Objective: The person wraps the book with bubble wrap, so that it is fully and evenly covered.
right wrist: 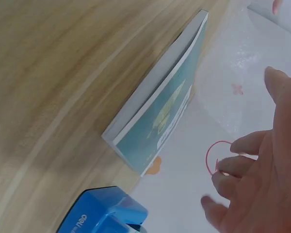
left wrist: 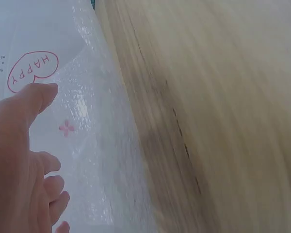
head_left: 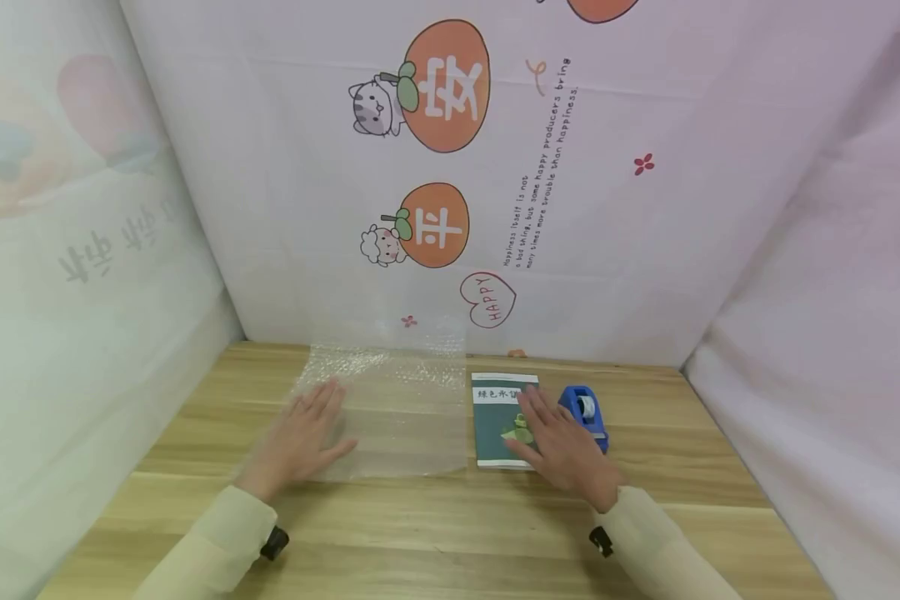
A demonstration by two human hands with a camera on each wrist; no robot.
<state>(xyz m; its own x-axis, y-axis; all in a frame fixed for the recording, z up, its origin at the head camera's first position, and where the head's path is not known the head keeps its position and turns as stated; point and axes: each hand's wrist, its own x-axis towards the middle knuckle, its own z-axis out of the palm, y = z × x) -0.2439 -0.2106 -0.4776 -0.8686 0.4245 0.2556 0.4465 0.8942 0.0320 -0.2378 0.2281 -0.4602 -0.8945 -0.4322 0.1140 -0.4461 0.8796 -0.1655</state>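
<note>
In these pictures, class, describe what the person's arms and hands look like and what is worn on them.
Both hands are bare: left hand, right hand. Each arm wears a loose pale cream sleeve reaching the wrist. A small black device sits at each cuff. No rings or gloves show.

Staged recording booth: wooden table [head_left: 450,533] walled on three sides by cartoon-printed white fabric backdrop [head_left: 645,250].

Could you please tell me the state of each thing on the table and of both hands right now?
bubble wrap: spread flat, far edge curling up the backdrop.
book: closed, lying flat, cover up.
tape dispenser: upright, roll loaded.
left hand: open, flat on the bubble wrap.
right hand: open, fingers straight, over the book.
</note>
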